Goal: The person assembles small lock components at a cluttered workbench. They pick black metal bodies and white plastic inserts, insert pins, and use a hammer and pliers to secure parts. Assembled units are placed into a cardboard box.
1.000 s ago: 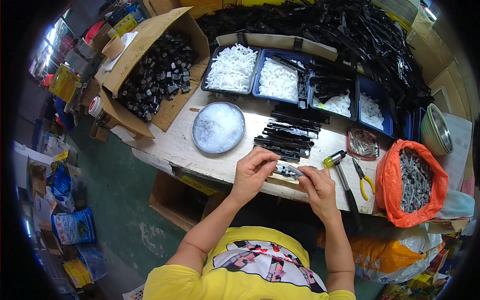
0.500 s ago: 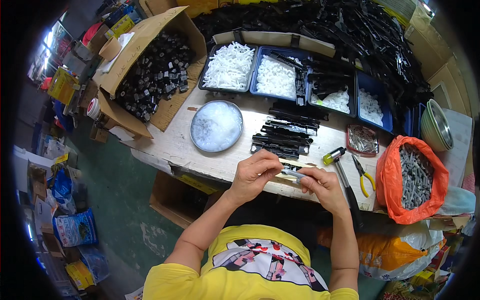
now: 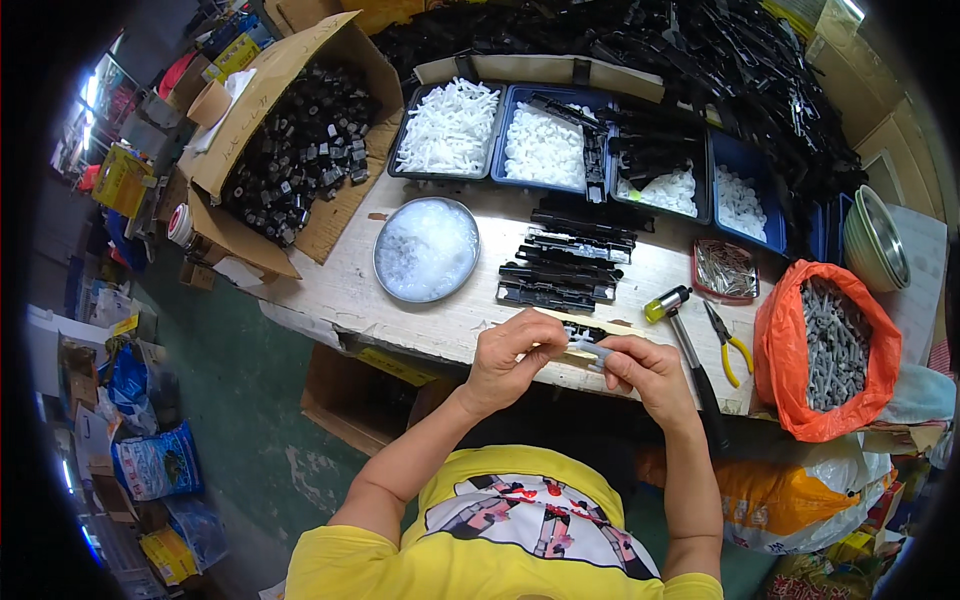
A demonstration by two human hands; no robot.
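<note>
Both my hands meet over the near edge of the workbench. My right hand (image 3: 648, 375) pinches a small grey plastic piece (image 3: 592, 350), which points toward the left hand. Its colour is like that of the parts in the orange bag. My left hand (image 3: 515, 358) is closed, thumb and fingertips together at the grey piece's other end; what they hold there is too small to make out. Just behind the fingertips lies a black part (image 3: 583, 331) beside a pale strip (image 3: 612, 327). Farther back, several long black plastic assemblies (image 3: 558, 285) lie in a row.
A round dish (image 3: 427, 250) of translucent jelly-like stuff stands left. Bins of white pieces (image 3: 545, 146) line the back. A carton of black parts (image 3: 290, 150) sits far left. To the right are a hammer (image 3: 695, 365), yellow-handled pliers (image 3: 738, 358), a pin tray (image 3: 726, 268) and an orange bag (image 3: 780, 350).
The view has shifted slightly. My hands stay together at the bench edge, and the grey piece has turned a little between them, its end nearer the left fingertips.
</note>
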